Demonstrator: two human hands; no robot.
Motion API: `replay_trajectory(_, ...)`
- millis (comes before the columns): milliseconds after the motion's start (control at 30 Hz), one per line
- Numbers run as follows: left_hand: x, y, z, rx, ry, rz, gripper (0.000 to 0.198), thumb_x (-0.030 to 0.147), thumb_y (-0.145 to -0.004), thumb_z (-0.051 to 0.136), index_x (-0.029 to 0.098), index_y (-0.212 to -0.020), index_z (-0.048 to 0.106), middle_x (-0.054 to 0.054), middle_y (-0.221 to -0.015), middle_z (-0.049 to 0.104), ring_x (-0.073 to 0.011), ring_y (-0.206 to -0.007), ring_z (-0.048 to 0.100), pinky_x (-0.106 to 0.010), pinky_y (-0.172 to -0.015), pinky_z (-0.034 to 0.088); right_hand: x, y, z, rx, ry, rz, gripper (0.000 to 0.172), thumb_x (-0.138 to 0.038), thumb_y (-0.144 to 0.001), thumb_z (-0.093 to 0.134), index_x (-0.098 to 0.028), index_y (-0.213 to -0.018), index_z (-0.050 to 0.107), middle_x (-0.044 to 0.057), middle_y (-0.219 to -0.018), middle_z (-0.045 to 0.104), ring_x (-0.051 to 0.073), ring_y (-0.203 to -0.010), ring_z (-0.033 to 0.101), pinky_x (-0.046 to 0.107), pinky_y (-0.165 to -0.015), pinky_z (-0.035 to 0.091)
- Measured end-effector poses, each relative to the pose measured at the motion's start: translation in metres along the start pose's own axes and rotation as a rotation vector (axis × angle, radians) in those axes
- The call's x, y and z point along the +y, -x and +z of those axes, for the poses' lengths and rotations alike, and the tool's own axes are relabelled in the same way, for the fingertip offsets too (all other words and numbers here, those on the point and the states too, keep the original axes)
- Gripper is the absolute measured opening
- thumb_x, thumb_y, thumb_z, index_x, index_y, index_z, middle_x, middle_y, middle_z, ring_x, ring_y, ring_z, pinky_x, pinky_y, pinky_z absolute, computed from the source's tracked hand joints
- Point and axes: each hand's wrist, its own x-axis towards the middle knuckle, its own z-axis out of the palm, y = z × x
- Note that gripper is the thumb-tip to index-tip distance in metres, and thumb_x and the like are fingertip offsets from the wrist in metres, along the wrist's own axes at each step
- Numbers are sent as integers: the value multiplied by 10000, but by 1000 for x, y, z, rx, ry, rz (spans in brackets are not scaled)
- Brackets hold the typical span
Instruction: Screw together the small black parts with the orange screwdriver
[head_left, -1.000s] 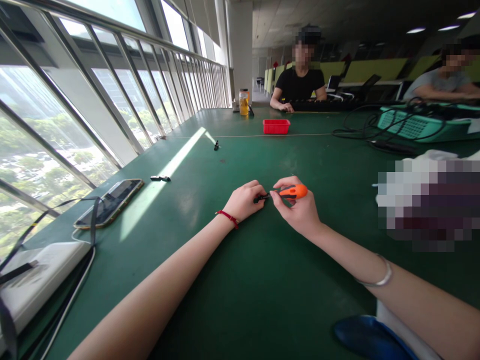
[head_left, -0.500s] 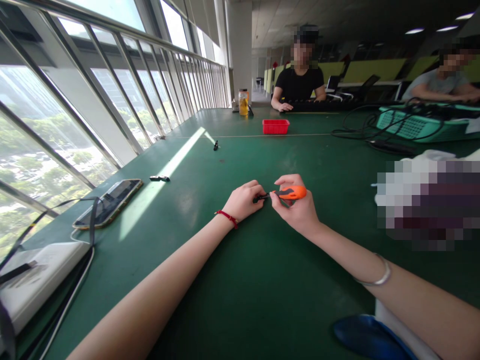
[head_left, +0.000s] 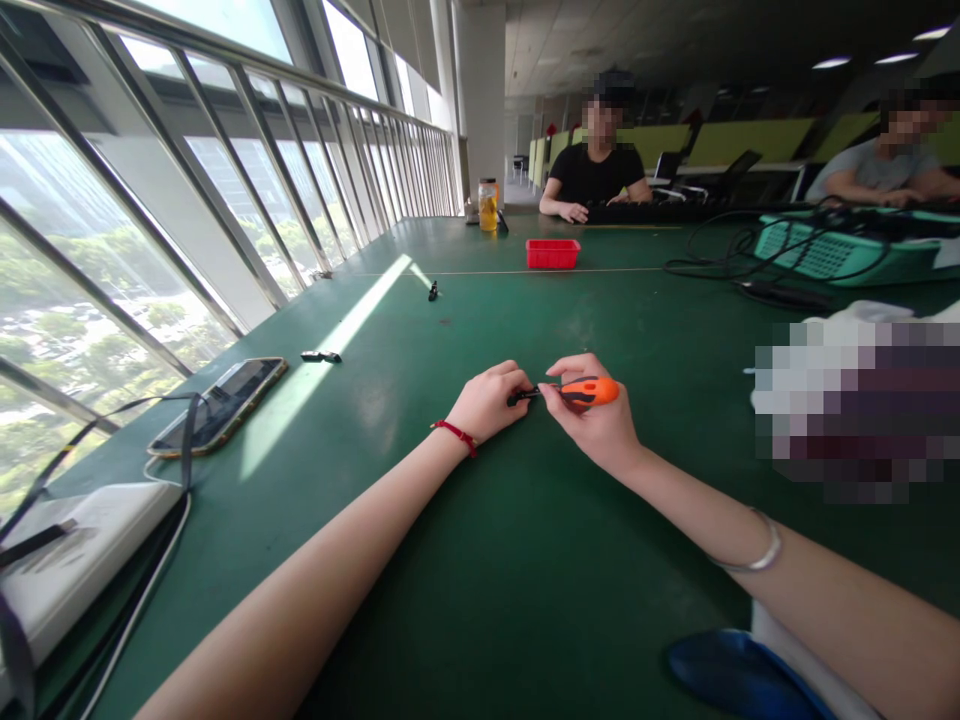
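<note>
My right hand [head_left: 592, 420] is closed round a small screwdriver with an orange handle [head_left: 589, 391], its shaft pointing left. My left hand [head_left: 489, 401] is curled on the green table [head_left: 480, 560], pinching a small black part [head_left: 520, 397] that meets the screwdriver's tip. Both hands rest near the table's middle. A red cord circles my left wrist and a silver bangle sits on my right forearm.
A phone [head_left: 221, 403] and a white box [head_left: 75, 560] with straps lie at the left. Small black pieces [head_left: 321, 356] [head_left: 433, 291] lie further off. A red tray [head_left: 553, 253], a jar [head_left: 488, 204], a teal basket with cables [head_left: 832, 250] and two seated people are beyond.
The screwdriver handle has turned slightly in my right fingers; both hands stay in the same place. The person in black across the table has shifted a little.
</note>
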Motion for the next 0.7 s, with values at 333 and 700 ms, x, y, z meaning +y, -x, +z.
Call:
replay_trajectory(333, 1, 0, 0, 6, -6, 1, 87, 185, -744, 517, 174, -787, 592, -11, -824, 561, -112, -684, 549, -217, -607, 434, 1, 0, 0, -5, 7, -14, 145, -259, -757, 569, -237, -872, 482, -37, -592, 520, 149, -574, 510, 304, -620, 436)
replay_trajectory(700, 0, 1, 0, 15, 7, -12, 113, 191, -739, 526, 184, -810, 614, -7, -847, 582, -117, -709, 568, -217, -612, 444, 4, 1, 0, -17, -32, 23, 125, -195, -741, 546, -234, -831, 468, -30, -651, 504, 117, -540, 468, 266, -548, 404)
